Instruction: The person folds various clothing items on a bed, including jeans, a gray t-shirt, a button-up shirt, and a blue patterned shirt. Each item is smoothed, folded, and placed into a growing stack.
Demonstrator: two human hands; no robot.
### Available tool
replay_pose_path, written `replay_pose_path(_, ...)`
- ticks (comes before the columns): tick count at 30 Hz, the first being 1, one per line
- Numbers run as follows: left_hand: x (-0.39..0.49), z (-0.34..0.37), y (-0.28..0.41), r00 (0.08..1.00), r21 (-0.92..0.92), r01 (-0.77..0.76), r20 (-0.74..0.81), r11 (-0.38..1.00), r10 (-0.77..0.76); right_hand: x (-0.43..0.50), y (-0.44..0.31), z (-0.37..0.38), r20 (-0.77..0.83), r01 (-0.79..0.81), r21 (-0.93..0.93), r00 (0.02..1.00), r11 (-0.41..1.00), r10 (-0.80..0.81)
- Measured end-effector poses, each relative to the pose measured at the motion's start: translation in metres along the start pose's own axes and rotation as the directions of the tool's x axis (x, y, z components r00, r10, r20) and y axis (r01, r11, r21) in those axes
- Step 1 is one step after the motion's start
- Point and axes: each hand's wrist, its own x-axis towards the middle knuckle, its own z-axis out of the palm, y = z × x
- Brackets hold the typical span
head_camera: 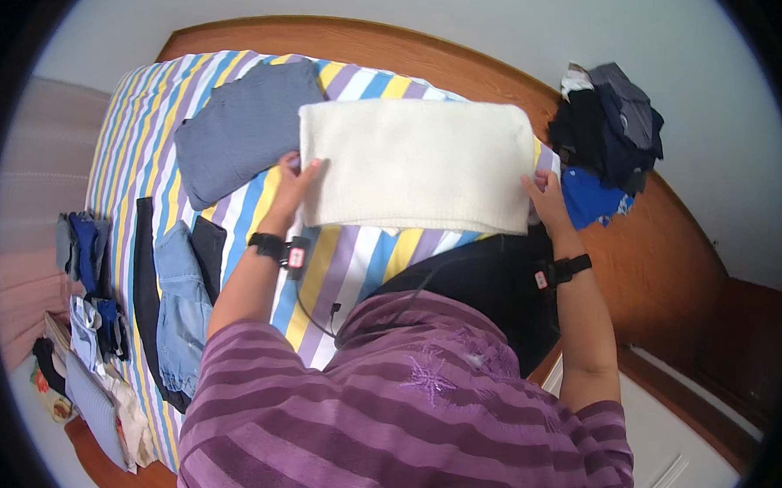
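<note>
A folded cream knit garment (417, 163) is stretched flat between my two hands, above a striped bedsheet (337, 268). My left hand (293, 184) pinches its left edge, thumb on top and fingers behind. At the opposite edge, my right hand (545, 197) grips it in the same way. The garment forms a wide rectangle, and its layers show along the lower edge. Just left of it lies a folded grey-blue cloth item (249, 126), partly covered by the garment's corner. Each wrist wears a black strap with a small device.
Light blue jeans (182, 307) and black trousers (145, 299) lie on the bed's left part. Several folded clothes (86, 250) line its left edge. Dark clothes (605, 126) are heaped at the right, above a blue garment (589, 197). A cable (306, 306) hangs near my left forearm.
</note>
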Motion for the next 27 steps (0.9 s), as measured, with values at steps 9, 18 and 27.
replay_pose_path(9, -0.031, 0.017, 0.053, 0.939, -0.390, 0.062, 0.335, 0.919, 0.079, -0.003, -0.050, 0.006, 0.409, -0.247, 0.340, 0.908, 0.907, 0.094)
replay_pose_path(18, -0.029, -0.148, 0.128, 0.960, -0.326, -0.280, -0.106, 0.903, 0.260, -0.006, -0.209, 0.085, 0.486, 0.005, 0.670, 0.753, 0.743, -0.443)
replay_pose_path(27, 0.021, -0.268, 0.055, 0.716, 0.136, -0.083, -0.681, 0.987, 0.154, 0.030, -0.227, 0.209, 0.523, 0.019, 0.227, 0.841, 0.974, -0.138)
